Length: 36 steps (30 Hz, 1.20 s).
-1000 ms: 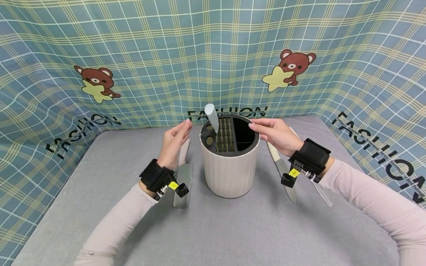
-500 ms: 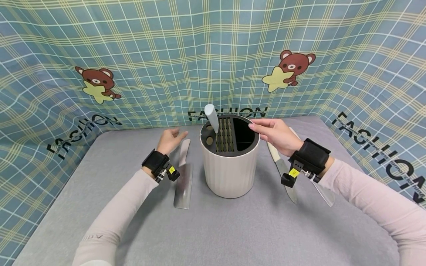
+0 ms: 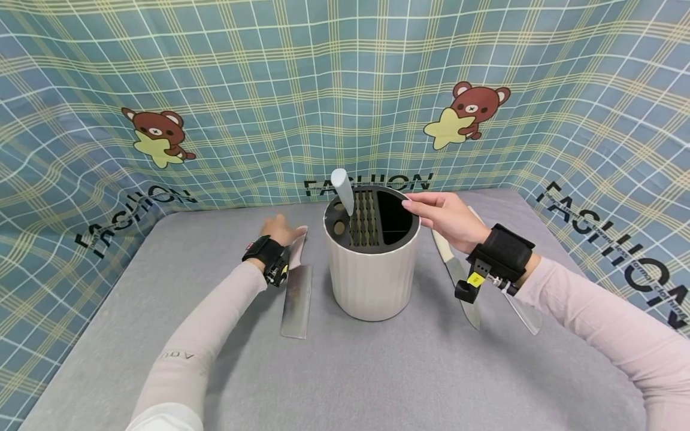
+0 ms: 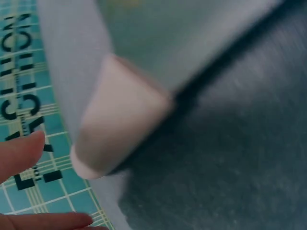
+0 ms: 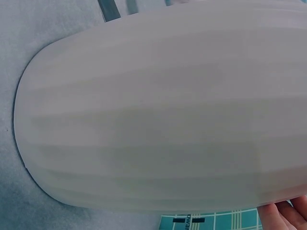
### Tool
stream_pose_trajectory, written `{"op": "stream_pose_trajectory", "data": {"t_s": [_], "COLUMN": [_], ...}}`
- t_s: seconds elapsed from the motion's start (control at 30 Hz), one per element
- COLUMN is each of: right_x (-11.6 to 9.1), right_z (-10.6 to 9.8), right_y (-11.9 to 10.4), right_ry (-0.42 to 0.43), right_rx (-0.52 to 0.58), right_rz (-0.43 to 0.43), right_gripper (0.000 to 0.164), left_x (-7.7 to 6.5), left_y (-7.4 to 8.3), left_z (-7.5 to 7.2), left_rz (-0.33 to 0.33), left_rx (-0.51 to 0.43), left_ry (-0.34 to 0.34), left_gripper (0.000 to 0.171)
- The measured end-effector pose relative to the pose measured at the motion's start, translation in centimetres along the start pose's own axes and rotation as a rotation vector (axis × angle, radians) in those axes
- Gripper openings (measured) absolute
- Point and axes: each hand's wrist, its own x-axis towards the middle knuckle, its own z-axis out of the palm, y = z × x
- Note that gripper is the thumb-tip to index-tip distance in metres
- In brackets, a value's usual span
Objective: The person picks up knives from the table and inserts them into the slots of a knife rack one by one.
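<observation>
Hovering by the handle (image 4: 122,108) of the cleaver (image 3: 297,304), the left grip (image 3: 278,230) has thumb and fingers spread, not touching it. The right grip (image 3: 450,220) pinches the rim of the holder (image 3: 372,284), likely to steady it. The cleaver lies left of the holder on the desk (image 3: 377,377), handle far side, perhaps to suit the left grip. Another handle (image 3: 342,187) tilts from the holder; rightward lie a knife (image 3: 458,276) and a half-hidden blade (image 3: 527,315).

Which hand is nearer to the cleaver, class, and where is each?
Left. The left hand is beside the cleaver, at its handle; the right hand is farther off, gripping the knife holder on its opposite side.
</observation>
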Motion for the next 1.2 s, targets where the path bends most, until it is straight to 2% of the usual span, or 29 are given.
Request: {"op": "stream_pose_trajectory", "data": {"t_s": [0.17, 0.53, 0.77, 0.93, 1.2], "right_x": [0.1, 0.1, 0.2, 0.3, 0.2], "right_z": [-0.1, -0.1, -0.1, -0.1, -0.1], "right_y": [0.1, 0.1, 0.2, 0.4, 0.2], "right_ry": [0.004, -0.001, 0.007, 0.004, 0.005], "right_rx": [-0.012, -0.004, 0.015, 0.018, 0.012], "right_rz": [0.000, 0.001, 0.000, -0.002, -0.004], "right_gripper": [0.058, 0.058, 0.055, 0.059, 0.057], "left_x": [0.5, 0.7, -0.5, -0.6, -0.3], "left_y": [-0.2, -0.1, 1.2, 1.2, 0.8], "left_z": [1.1, 1.8, 2.1, 2.1, 2.0], "left_rz": [0.009, 0.046, 0.105, 0.119, 0.085], "left_rx": [0.062, 0.146, 0.304, 0.278, 0.233], "left_ry": [-0.026, 0.004, 0.021, 0.032, 0.032], "left_gripper": [0.053, 0.047, 0.039, 0.032, 0.031]}}
